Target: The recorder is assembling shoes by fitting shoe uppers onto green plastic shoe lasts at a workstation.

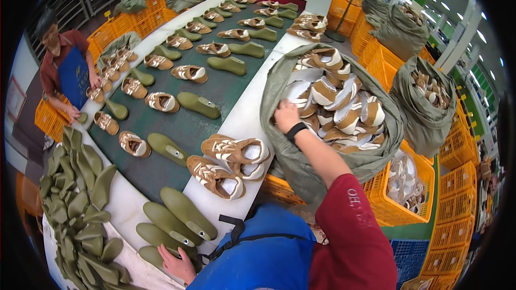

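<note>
My left hand (177, 264) lies with its fingers spread on the olive-green shoe lasts (171, 221) lined up at the near end of the white table edge. My right hand (287, 116), with a black band on the wrist, reaches to the left side of an open grey-green sack (279, 158). Brown-and-white shoe uppers (323, 92) fill that sack. The right fingers point down among the uppers and the sack's rim; their tips are hidden, so I cannot tell what they grip. Beside the sack, a few brown-and-white shoes (215, 174) rest stacked on the white ledge.
A dark green conveyor belt (207, 94) carries rows of shoes paired with lasts. Many loose lasts (80, 204) are heaped at the left. Across the belt stands a person in a blue apron (73, 78), handling a shoe. Orange crates (449, 220) and more filled sacks (424, 104) line the right.
</note>
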`<move>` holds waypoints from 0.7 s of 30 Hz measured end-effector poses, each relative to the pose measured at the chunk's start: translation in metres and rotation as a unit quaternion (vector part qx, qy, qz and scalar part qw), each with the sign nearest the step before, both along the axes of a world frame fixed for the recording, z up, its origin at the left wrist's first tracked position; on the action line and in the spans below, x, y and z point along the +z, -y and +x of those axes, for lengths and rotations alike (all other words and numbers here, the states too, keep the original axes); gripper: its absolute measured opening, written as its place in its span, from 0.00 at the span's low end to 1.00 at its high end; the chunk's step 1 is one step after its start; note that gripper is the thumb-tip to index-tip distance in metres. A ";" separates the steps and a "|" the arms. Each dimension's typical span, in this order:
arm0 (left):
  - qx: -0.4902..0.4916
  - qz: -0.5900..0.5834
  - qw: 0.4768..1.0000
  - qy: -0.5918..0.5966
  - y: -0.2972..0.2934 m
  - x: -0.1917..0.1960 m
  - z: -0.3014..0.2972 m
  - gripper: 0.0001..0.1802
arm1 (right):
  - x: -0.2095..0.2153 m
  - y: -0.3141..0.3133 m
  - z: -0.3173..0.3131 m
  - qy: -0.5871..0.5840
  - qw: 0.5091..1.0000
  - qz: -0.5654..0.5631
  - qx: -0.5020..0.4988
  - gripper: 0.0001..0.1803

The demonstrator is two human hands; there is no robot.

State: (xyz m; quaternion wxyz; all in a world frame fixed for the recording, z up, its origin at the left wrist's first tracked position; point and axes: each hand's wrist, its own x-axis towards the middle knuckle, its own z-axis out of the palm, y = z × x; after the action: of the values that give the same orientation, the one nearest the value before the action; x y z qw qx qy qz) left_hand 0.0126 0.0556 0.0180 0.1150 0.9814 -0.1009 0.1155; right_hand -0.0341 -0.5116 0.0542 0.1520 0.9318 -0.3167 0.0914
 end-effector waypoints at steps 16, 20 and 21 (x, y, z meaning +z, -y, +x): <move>0.006 0.044 0.997 0.058 0.011 0.026 -0.006 0.33 | 0.001 -0.003 -0.067 0.565 0.533 0.610 -0.158 0.31; -0.028 0.046 0.994 0.098 0.009 0.020 -0.003 0.33 | -0.009 0.010 -0.052 0.583 0.555 0.560 -0.197 0.39; -0.032 0.044 0.993 0.100 0.010 0.020 -0.001 0.32 | -0.025 0.021 -0.047 0.610 0.550 0.539 -0.187 0.39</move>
State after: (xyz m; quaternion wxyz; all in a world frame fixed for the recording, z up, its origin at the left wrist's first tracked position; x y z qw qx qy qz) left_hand 0.0113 0.0457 0.0380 0.0642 0.9654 -0.1479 0.2049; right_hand -0.0811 -0.5330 0.0296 -0.5946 0.4792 -0.4908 0.4194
